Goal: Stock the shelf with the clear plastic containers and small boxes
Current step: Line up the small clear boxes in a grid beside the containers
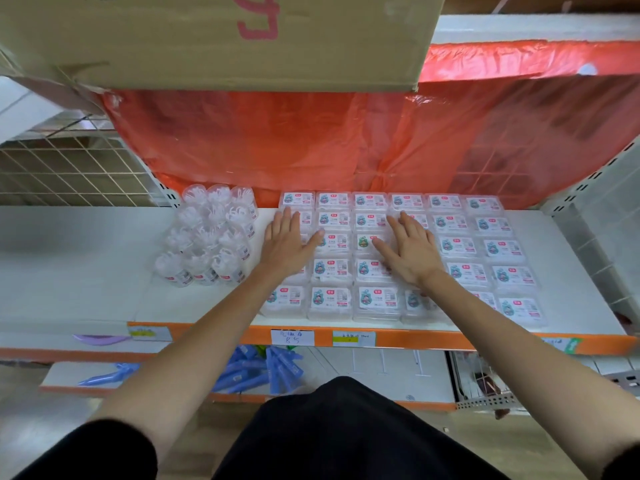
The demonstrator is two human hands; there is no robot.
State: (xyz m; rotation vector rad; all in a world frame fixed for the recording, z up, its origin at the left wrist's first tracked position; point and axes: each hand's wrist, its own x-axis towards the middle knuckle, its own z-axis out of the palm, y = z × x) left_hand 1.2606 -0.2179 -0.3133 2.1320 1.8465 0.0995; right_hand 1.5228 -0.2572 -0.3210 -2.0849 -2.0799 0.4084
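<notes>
Several small clear boxes with teal-and-white labels lie flat in neat rows on the white shelf. To their left stands a cluster of clear round containers with white contents. My left hand lies flat, fingers straight, on the leftmost column of boxes. My right hand lies flat, fingers spread, on the boxes near the middle of the rows. Neither hand holds anything.
A red plastic sheet hangs behind the shelf. A cardboard box overhangs above. An orange shelf edge carries price tags. Blue items lie on the lower shelf. A wire grid stands at the left.
</notes>
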